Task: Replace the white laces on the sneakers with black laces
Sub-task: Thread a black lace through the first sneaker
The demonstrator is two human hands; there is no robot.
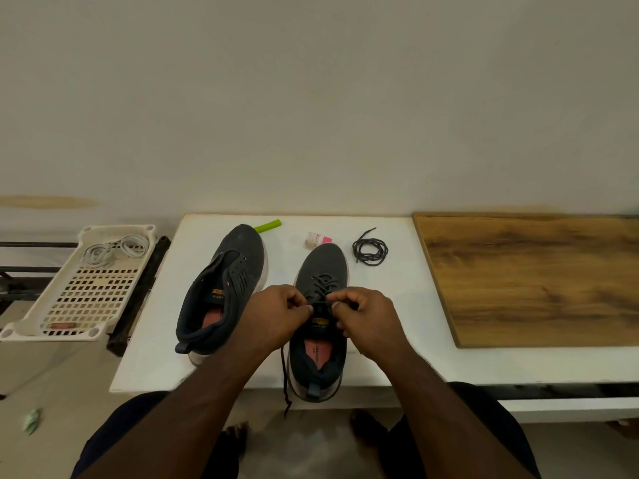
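Curled fingers of both hands met over the tongue of the right-hand sneaker (320,299), pinching the black lace (323,288) that was already threaded through the eyelets nearest the toe. On the left hand (276,314), thumb and forefinger closed on the lace from the left side; the right hand (368,318) gripped it from the opposite side, its fingertips almost touching the other hand's. One loose end of this lace trailed down past the inner side of the shoe and hung over the front edge of the white table (397,305).

Just left of it lay the second dark sneaker (228,281), tipped toward its side, with bare eyelets and no lace in it. A spare black lace (370,250) lay coiled on the table beyond the laced shoe's toe, to the right. Behind the shoes were a lime-green cylinder (269,225) and a small roll with a pink tag (316,238).

Two white laces (114,250) lay bundled at the far end of a perforated cream plastic tray (79,299), which sat left of the table. A wooden board (532,278) covered the table's right part.
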